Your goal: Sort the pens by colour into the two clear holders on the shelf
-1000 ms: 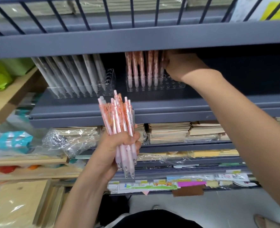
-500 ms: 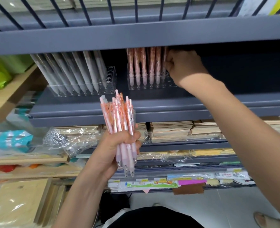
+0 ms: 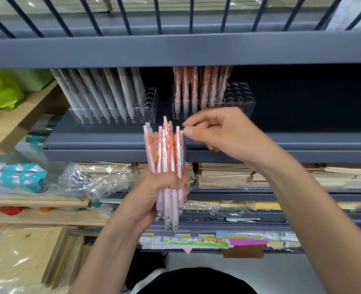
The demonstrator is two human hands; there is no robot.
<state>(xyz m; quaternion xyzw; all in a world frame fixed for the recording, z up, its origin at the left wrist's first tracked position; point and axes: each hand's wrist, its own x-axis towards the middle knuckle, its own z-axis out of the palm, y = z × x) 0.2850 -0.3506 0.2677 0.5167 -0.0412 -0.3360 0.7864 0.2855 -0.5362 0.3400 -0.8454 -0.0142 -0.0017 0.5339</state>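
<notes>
The upper shelf rail (image 3: 175, 50) hangs low over the left holder (image 3: 152, 111) and right holder (image 3: 242, 103). The right holder's right half has bare holes; open shelf (image 3: 313, 119) lies beside it.

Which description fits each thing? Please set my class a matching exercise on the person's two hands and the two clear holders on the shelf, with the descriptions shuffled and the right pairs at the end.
Column one
1. left hand
2. right hand
3. left holder
4. right holder

Column two
A. carries pink-orange pens, with empty holes at its right end
B. grips the pink pen bundle
C. carries grey pens
D. has thumb and forefinger at the bundle's top

Pairs: 1-B, 2-D, 3-C, 4-A
</notes>
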